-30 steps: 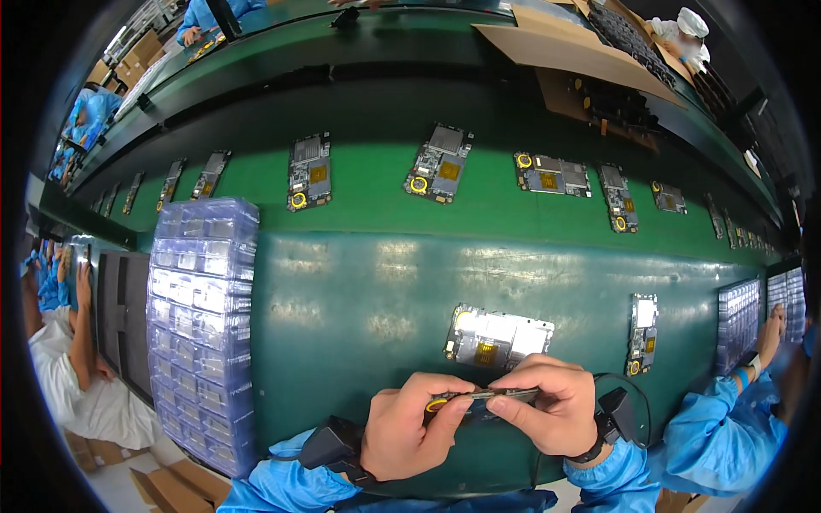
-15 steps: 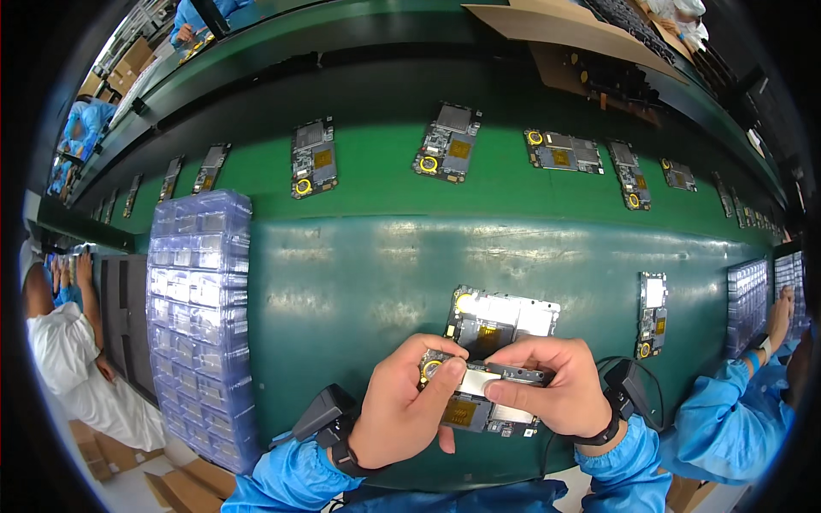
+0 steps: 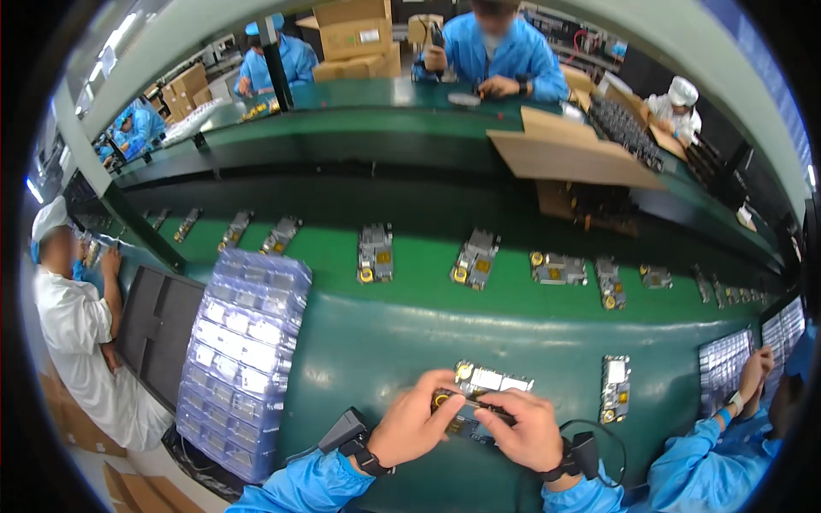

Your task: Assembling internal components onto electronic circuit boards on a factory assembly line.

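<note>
Between my two hands is a circuit board, a narrow dark board with a round yellow-ringed spot at its left end. My left hand pinches that end with thumb and fingers. My right hand is closed on the other end, thumb on top. Fingers cover much of the board. Behind it on the green bench lies another board with pale metal shields, partly hidden. Below the held board, more board surface shows between my hands. A single board lies to the right.
Several boards lie along the green strip ahead. A stack of clear plastic trays stands left, beside a black tray. Co-workers sit left and right. Cardboard juts over the far shelf.
The view has tilted up, bringing people and boxes across the bench into sight. My hands keep hold of the board, which now appears more edge-on.
</note>
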### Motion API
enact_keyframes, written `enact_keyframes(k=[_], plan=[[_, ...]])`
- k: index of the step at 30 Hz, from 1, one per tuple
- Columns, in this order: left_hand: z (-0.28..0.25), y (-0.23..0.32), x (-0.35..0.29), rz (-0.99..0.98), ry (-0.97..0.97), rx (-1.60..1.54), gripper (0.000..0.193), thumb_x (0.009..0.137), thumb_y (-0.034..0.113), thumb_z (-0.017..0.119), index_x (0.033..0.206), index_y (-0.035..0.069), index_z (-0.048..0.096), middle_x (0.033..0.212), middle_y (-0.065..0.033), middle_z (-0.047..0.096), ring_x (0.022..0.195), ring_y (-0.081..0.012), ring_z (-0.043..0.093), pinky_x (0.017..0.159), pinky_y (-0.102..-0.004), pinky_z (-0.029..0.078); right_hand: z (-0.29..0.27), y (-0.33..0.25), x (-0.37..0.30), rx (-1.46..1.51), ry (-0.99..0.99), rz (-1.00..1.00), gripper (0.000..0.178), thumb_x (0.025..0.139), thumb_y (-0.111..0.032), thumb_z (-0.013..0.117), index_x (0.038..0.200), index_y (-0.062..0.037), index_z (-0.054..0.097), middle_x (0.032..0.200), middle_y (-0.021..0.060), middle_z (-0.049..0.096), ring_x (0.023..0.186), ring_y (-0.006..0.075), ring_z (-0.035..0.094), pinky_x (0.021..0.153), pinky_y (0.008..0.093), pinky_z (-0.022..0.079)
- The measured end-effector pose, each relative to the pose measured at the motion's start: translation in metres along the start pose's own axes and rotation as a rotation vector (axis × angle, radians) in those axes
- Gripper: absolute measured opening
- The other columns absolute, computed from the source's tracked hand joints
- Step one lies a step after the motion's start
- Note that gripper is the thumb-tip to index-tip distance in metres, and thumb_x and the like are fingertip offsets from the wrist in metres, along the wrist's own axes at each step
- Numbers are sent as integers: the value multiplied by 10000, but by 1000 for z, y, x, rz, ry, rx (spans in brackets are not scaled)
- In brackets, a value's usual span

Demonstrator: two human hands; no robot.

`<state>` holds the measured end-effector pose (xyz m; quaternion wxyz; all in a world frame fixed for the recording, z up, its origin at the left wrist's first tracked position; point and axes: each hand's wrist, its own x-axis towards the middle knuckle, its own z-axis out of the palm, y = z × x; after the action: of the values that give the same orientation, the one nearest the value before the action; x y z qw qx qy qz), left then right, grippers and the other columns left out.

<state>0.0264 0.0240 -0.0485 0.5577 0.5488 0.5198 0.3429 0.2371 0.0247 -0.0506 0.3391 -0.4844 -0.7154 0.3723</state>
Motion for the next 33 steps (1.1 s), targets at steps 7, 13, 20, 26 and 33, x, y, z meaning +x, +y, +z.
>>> enact_keyframes(k=[7, 13, 20, 26, 33], plan=[[-56, 5, 98, 188, 993, 868, 658, 939, 378, 675, 1357, -99, 499, 1419, -270, 467, 1326, -428, 418, 1056, -604, 360, -6, 9, -3, -294, -93, -345, 434, 869, -281, 804, 1209, -39, 686, 1063, 132, 720, 950, 336, 702, 832, 387, 577], [-99, -13, 154, -13, 870, 830, 504, 854, 337, 797, 1187, 26, 582, 1360, -233, 568, 1298, -424, 513, 1087, -607, 387, 0, -25, -17, -447, -233, -356, 728, 774, -72, 787, 1440, 7, 505, 1322, 248, 553, 1192, 426, 576, 1019, 430, 484], [-89, -27, 72, 393, 861, -320, 273, 970, 55, 636, 1208, -23, 528, 1021, -191, 696, 943, -257, 750, 611, -355, 650, -16, -45, 5, -434, -482, -223, 860, 737, -115, 767, 1505, 12, 401, 1299, 285, 519, 1182, 475, 534, 1011, 463, 470], [-83, -7, 2, 532, 503, -953, 265, 998, 68, 540, 1250, 53, 459, 1053, -117, 604, 805, -222, 687, 541, -357, 614, -14, -47, 116, -780, -249, -494, 770, 644, -171, 814, 1361, -33, 570, 1301, 197, 605, 1122, 411, 596, 979, 500, 481], [-80, -1, 1, 482, 204, -1113, 269, 987, 76, 561, 1247, 61, 497, 990, -58, 599, 744, -147, 662, 483, -300, 570, 36, 18, 297, -385, -322, -370, 832, 665, -147, 891, 1414, 2, 562, 1455, 229, 560, 1364, 386, 516, 1150, 420, 414]])
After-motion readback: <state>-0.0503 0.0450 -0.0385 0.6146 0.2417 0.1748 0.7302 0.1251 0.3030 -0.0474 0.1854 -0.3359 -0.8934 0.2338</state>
